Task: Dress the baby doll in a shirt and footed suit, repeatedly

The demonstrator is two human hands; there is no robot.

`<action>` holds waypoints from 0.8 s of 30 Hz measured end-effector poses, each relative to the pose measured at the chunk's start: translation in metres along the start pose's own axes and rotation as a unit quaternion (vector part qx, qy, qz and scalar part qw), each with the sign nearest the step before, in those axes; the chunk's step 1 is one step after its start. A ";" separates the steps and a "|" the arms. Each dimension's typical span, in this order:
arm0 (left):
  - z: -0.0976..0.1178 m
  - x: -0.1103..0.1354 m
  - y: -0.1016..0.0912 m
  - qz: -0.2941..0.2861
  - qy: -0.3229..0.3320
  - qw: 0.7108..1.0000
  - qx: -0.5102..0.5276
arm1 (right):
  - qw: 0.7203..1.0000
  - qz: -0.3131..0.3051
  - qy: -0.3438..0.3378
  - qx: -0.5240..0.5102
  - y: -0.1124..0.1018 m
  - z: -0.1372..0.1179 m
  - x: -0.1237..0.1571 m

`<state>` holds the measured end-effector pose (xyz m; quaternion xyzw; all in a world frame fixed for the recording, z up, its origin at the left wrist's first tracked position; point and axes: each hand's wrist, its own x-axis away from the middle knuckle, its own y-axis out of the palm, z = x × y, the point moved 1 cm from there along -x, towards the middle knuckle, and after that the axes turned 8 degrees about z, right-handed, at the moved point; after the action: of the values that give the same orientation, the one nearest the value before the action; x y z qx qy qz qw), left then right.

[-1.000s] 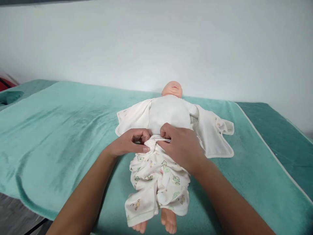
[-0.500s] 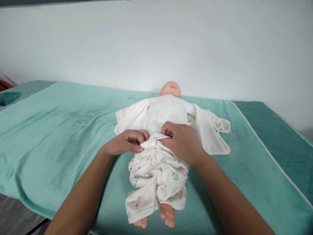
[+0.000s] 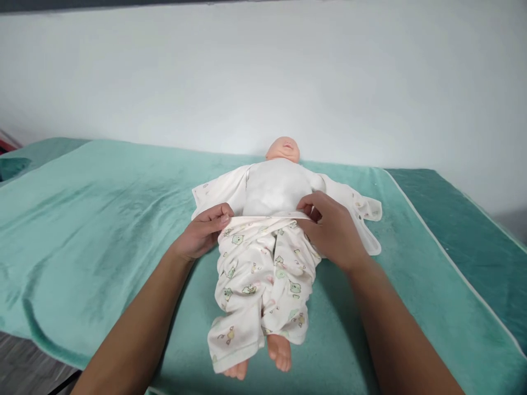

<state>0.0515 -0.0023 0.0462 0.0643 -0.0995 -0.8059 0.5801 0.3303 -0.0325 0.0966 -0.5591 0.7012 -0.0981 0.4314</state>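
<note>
A baby doll [image 3: 284, 149] lies on its back, its head toward the wall and its bare feet toward me. White baby pants [image 3: 263, 274] with a small animal print cover its legs, bunched at the thighs. My left hand [image 3: 206, 227] pinches the left end of the waistband. At the other end, my right hand [image 3: 327, 225] grips the waistband, some of its fingertips hidden by the hand itself. Between both hands the waistband is stretched straight across the doll's white torso. A white baby shirt [image 3: 358, 219] lies open under the doll, with its sleeves spread to the sides.
A light green plush blanket [image 3: 102, 230] with wrinkles covers the table. Darker green cloth [image 3: 473, 219] shows at the right. Behind the doll rises a white wall [image 3: 263, 82]. Grey floor [image 3: 24, 362] is visible at the lower left.
My hands have moved apart and slightly up toward the doll's torso. The waistband, gathered in the middle before, is now stretched wide and sits higher.
</note>
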 end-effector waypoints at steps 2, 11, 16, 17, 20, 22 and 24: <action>-0.002 -0.001 0.000 0.002 -0.005 1.000 -0.013 | 1.000 0.010 0.006 -0.012 -0.003 0.006 0.004; -0.005 -0.008 -0.002 -0.012 -0.011 0.989 -0.149 | 0.975 0.048 0.168 -0.135 -0.001 0.026 0.018; -0.007 -0.008 0.007 0.074 0.072 0.980 -0.168 | 0.921 -0.029 0.290 -0.259 0.007 0.032 0.017; -0.009 -0.009 0.009 0.106 0.099 0.974 -0.175 | 0.917 -0.030 0.291 -0.270 0.008 0.032 0.016; -0.014 -0.012 0.015 0.193 0.175 0.944 -0.204 | 0.923 -0.009 0.273 -0.270 0.009 0.036 0.014; -0.018 -0.015 0.018 0.240 0.219 0.922 -0.209 | 0.931 0.030 0.260 -0.255 0.010 0.038 0.013; -0.021 -0.019 0.019 0.279 0.249 0.904 -0.208 | 0.935 0.084 0.245 -0.241 0.013 0.041 0.013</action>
<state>0.0795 0.0079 0.0304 0.1103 0.2042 -0.5711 0.7874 0.3506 -0.0249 0.0573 -0.5442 0.8321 -0.0232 0.1049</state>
